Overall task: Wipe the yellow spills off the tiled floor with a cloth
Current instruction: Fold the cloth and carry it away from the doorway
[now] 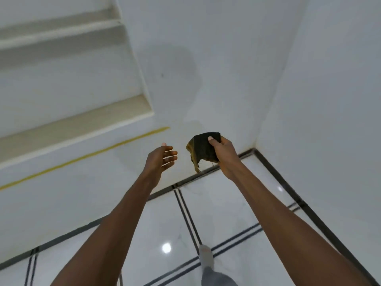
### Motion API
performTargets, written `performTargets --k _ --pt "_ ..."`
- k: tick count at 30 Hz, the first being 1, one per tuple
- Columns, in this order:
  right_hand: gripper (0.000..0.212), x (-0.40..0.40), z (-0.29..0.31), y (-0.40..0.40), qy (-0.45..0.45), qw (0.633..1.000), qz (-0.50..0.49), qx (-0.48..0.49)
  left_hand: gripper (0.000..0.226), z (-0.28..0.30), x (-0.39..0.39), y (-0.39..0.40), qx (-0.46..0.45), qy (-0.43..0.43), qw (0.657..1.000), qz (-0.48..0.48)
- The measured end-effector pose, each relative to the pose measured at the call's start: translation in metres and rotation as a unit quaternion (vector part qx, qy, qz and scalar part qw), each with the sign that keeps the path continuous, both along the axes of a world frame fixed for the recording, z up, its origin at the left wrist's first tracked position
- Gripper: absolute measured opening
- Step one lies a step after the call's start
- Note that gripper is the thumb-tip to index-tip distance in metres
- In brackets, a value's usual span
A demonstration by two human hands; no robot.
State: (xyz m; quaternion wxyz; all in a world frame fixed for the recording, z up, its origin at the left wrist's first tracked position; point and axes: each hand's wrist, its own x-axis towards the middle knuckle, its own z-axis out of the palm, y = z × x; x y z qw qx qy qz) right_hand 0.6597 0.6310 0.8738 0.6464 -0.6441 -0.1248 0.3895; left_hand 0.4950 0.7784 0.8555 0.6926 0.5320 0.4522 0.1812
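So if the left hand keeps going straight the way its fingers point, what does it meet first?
Probably the dark cloth held in the right hand: the left hand's open fingers point right at it across a small gap. Depth is unclear, so it might pass in front or behind.

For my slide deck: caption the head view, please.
Right hand holds a dark folded cloth, left hand open beside it, above glossy white tiled floor.

Both forearms (115, 213) are bare — no sleeves — with grey trousers (216, 277) and a pale sock (206, 255) below.
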Motion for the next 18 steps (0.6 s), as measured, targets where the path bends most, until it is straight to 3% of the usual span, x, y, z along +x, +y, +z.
performTargets --k 6,15,18 --pt "0.020 0.008 0.009 0.148 -0.002 0.995 0.097 0.012 0.039 0.010 -0.010 0.104 -0.015 -0.008 0.994 0.109" --pt "0.036 0.009 -0.003 0.325 -0.021 0.987 0.156 -0.020 0.033 -0.003 -0.006 0.236 -0.036 -0.018 0.981 0.192" --pt "0.037 0.008 -0.007 0.386 0.019 0.984 0.175 -0.016 0.033 -0.005 -0.008 0.290 -0.042 -0.021 0.977 0.208"
